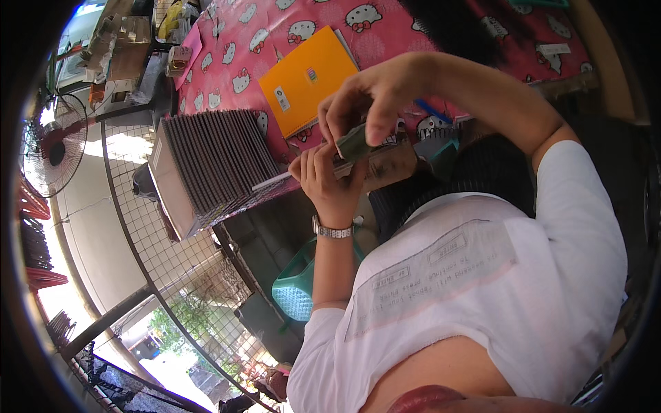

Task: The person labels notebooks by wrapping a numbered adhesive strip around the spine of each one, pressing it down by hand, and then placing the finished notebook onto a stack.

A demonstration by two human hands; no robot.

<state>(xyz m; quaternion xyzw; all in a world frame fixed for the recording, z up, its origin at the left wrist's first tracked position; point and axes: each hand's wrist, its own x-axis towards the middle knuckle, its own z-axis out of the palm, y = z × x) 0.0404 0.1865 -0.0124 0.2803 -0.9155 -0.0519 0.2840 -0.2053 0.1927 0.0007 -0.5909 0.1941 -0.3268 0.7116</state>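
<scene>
At the pink-patterned desk's edge, the head view shows the right hand pinching 1 small dark-green item against the left hand, apparently mid-adjustment, the next move likely calling for steadiness

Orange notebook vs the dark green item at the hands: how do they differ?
Colour: the orange notebook is bright, the dark green item dull.
Size: the notebook looks much larger than the green item.
Pose: the notebook lies on the pink tablecloth; the green item is held in the right hand.
Shared: the right hand hides part of each.
</scene>
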